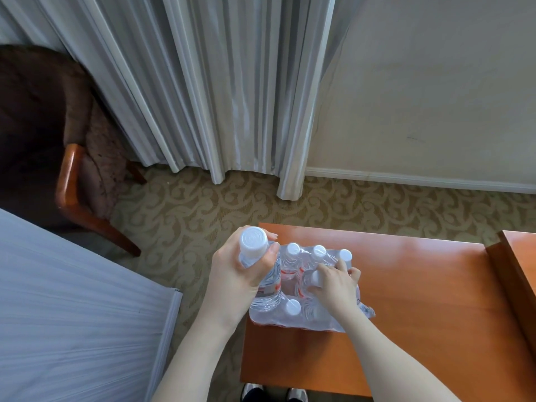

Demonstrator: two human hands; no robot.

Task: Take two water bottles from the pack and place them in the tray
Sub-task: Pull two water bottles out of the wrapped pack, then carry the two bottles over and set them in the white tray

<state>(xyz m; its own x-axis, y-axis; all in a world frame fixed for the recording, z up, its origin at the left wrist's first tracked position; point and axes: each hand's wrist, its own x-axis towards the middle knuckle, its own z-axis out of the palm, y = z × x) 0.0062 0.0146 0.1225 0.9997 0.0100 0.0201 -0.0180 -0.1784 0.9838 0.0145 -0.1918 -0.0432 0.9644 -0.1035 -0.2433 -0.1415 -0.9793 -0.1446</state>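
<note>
Nearest the camera, the toes of two shoes [272, 394] show below the near edge of an orange wooden table [420, 300]. Two bare forearms reach forward over that edge.

The left hand [240, 271] is closed around the neck and shoulder of an upright bottle [265, 288], whose white cap [254, 242] stands higher than the other caps. The bottle's base sits at the left end of the pack [307, 311]; whether it is clear of the wrap cannot be told.

The right hand [335, 285] rests on top of the pack, fingers curled about the cap of a second bottle [314, 278] that sits among the others. How firmly it grips cannot be told.

The pack, a clear shrink-wrapped bundle with torn film, lies on the left part of the table. White caps show along its far row and one at its near side.

At the table's right edge a raised wooden piece [516, 274] of the same colour is partly cut off by the frame; what it is cannot be told.

To the left, a white bed [72, 309] fills the lower corner. Beyond lie patterned carpet [203, 204], a wooden-armed chair [69, 175], grey curtains [220, 82] and a pale wall [435, 82].
</note>
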